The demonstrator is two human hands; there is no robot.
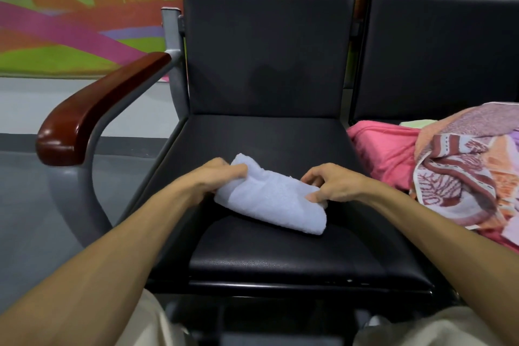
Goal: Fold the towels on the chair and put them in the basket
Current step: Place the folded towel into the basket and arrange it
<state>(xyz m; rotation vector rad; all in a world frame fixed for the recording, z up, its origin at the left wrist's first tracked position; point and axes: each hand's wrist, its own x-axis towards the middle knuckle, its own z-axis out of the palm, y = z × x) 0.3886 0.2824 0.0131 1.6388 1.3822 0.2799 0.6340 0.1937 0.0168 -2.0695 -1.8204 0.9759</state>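
Towel: one pale blue terry towel (269, 201), nubby and folded into a thick oblong, between both hands on the smooth black padded chair seat (280, 258).
Left hand (217, 177): fingers curled, pinching the towel's left end.
Right hand (332, 182): gripping its right end.
Beyond right hand: two loose towels, pink (384, 154) and patterned (460, 177).
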